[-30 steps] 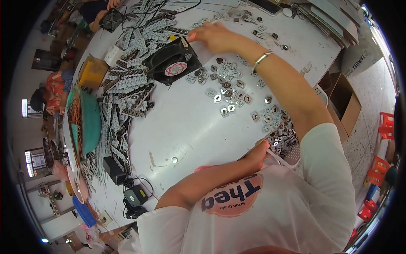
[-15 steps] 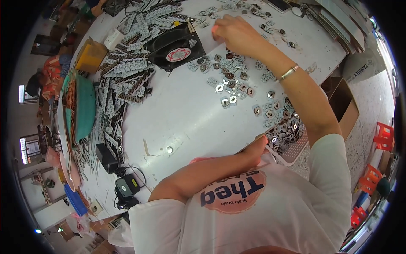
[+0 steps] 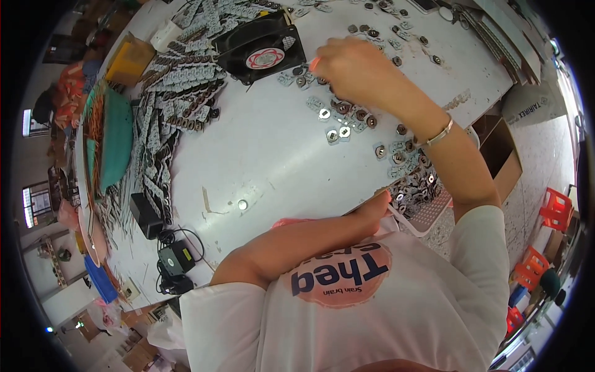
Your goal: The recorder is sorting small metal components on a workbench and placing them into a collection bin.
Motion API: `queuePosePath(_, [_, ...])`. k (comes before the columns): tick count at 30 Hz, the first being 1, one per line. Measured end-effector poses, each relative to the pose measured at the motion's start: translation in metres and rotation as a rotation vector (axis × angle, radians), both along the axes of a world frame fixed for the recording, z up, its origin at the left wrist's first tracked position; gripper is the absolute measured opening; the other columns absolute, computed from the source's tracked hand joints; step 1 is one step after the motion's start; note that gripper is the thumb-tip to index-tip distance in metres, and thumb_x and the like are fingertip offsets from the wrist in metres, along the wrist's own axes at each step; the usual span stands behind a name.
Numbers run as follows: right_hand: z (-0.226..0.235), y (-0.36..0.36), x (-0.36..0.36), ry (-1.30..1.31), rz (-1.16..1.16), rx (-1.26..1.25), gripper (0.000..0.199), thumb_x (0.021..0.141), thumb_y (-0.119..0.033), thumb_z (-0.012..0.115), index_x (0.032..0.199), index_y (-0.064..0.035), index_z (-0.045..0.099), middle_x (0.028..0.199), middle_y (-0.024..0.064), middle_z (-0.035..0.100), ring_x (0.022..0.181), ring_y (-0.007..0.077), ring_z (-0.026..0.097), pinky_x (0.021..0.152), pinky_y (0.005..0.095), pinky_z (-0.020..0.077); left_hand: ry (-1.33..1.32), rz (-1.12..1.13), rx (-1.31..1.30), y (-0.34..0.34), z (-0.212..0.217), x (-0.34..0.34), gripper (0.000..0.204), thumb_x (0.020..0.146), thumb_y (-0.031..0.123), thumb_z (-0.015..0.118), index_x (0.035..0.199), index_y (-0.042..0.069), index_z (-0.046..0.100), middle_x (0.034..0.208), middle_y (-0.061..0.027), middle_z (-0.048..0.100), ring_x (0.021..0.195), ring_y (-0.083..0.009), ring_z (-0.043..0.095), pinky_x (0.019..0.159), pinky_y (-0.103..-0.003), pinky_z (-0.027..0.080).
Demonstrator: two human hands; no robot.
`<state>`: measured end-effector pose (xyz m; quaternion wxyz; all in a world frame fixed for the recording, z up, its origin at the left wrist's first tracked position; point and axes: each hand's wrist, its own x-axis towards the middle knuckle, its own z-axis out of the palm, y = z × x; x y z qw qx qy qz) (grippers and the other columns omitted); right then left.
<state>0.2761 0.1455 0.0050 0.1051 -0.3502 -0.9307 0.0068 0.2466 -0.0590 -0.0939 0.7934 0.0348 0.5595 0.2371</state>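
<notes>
Right hand among small metal parts on a white table

The right hand [image 3: 350, 62] reaches to the far side of the table [image 3: 266, 155], fingers bunched together over the scattered small metal parts [image 3: 341, 121], just right of a black square fan [image 3: 260, 46]. The left hand [image 3: 375, 208] rests at the near edge, fingers together, touching a white tray [image 3: 427, 217] heaped with more parts.
</notes>
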Motion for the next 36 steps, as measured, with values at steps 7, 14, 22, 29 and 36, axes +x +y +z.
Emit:
queuePosePath(7, [-0.042,-0.019,-0.018,0.265,0.244,-0.044,0.030,0.079,-0.023,0.063,0.105,-0.0077,0.057,0.117,0.0048,0.054,0.109,0.0223,0.048,0.094,0.0361,0.0376,-0.060,-0.027,-0.023,-0.003,-0.004,0.001,0.023,0.083,0.005,0.042,0.104,0.001,0.049,0.105,-0.0105,0.051,0.098,-0.0236,0.055,0.091,-0.040,0.050])
queuePosePath(14, [-0.023,-0.059,0.042,0.178,0.196,-0.139,0.040,0.080,-0.031,0.062,0.113,-0.0093,0.054,0.123,0.0067,0.050,0.115,0.0258,0.044,0.096,0.0394,0.0361,-0.145,-0.042,0.029,0.000,-0.008,-0.004,0.033,0.079,0.003,0.040,0.111,-0.002,0.047,0.109,-0.0124,0.051,0.100,-0.0240,0.054,0.092,-0.040,0.048])
queuePosePath(22, [-0.008,-0.107,0.104,0.043,0.086,-0.147,0.049,0.075,-0.040,0.064,0.114,-0.0121,0.055,0.118,0.0064,0.053,0.106,0.0260,0.049,0.091,0.0415,0.0380,0.031,-0.053,-0.006,0.005,0.007,-0.002,0.034,0.080,0.002,0.041,0.113,0.006,0.048,0.108,-0.0094,0.052,0.098,-0.0215,0.055,0.082,-0.039,0.053])
queuePosePath(29, [-0.011,-0.129,0.055,0.236,0.121,-0.045,0.044,0.079,-0.042,0.059,0.114,-0.0158,0.056,0.124,0.0027,0.051,0.110,0.0235,0.048,0.093,0.0428,0.0359,-0.119,-0.142,0.114,-0.009,-0.011,-0.003,0.032,0.088,0.022,0.048,0.119,0.013,0.046,0.115,-0.0024,0.049,0.102,-0.0139,0.050,0.085,-0.035,0.045])
queuePosePath(36, [-0.012,-0.115,0.085,0.287,0.187,-0.297,0.025,0.074,-0.032,0.068,0.093,-0.0164,0.062,0.107,-0.0012,0.060,0.086,0.0214,0.055,0.091,0.0408,0.0345,-0.116,-0.163,0.036,-0.003,-0.014,-0.005,0.034,0.088,0.018,0.040,0.121,0.011,0.042,0.116,-0.0047,0.050,0.107,-0.0160,0.049,0.091,-0.033,0.043])
